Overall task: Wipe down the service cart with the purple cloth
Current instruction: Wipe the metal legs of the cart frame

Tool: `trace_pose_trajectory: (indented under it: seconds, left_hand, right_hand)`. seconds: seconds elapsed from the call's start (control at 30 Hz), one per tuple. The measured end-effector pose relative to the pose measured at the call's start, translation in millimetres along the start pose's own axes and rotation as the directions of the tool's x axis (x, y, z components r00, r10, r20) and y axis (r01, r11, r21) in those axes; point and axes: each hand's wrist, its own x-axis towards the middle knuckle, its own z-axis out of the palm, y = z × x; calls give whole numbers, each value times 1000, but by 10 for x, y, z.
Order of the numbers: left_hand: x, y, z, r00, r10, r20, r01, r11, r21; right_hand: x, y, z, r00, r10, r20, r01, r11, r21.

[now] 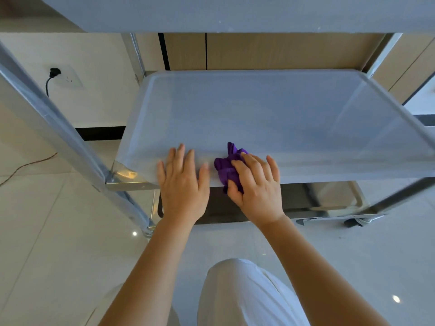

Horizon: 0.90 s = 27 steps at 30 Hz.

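The purple cloth lies bunched at the near edge of the service cart's middle shelf, just right of that edge's midpoint, with one corner of it poking up toward the back and a fold hanging slightly over the front lip. The right hand presses on it from the near side, its grip closed over the cloth with the thumb tucked beneath the hanging fold and the fingers curved across the top. The left hand lies flat just beside it on the same shelf, palm down, fingers spread and holding nothing; the thumb is near the cloth but apart from it. The shelf is pale, filmed over and otherwise bare, with a raised rim. The top shelf overhangs the whole scene along the upper edge. A slanted steel upright crosses the left side, meeting the shelf at a shiny bare corner. Below the hands, the bottom shelf shows dark and reflective, with a caster wheel at the right. On the wall to the left, a black plug sits in a socket. A white-trousered knee rises over the glossy tiled floor.
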Motion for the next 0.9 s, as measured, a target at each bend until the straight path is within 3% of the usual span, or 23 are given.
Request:
trace_pose_trajectory:
  seconds: [0.23, 0.5, 0.67, 0.77, 0.9]
  left_hand:
    - [33, 108, 79, 994, -112, 13, 109, 987, 119]
    - [54, 316, 120, 986, -166, -27, 168, 980, 108]
    - [-167, 1175, 442, 982, 168, 88, -169, 986, 5]
    - [-215, 1607, 596, 950, 286, 127, -281, 958, -58]
    - [-185, 1592, 678, 904, 413, 107, -410, 911, -52]
  right_hand:
    - [-122, 670, -300, 999, 53, 11, -52, 997, -63]
    - [-209, 1214, -561, 975, 218, -29, -217, 975, 34]
    - [-201, 1132, -520, 960, 277, -47, -273, 959, 74]
    - [-214, 1201, -570, 968, 252, -18, -250, 965, 76]
    - [-262, 1477, -713, 983, 183, 28, -183, 983, 3]
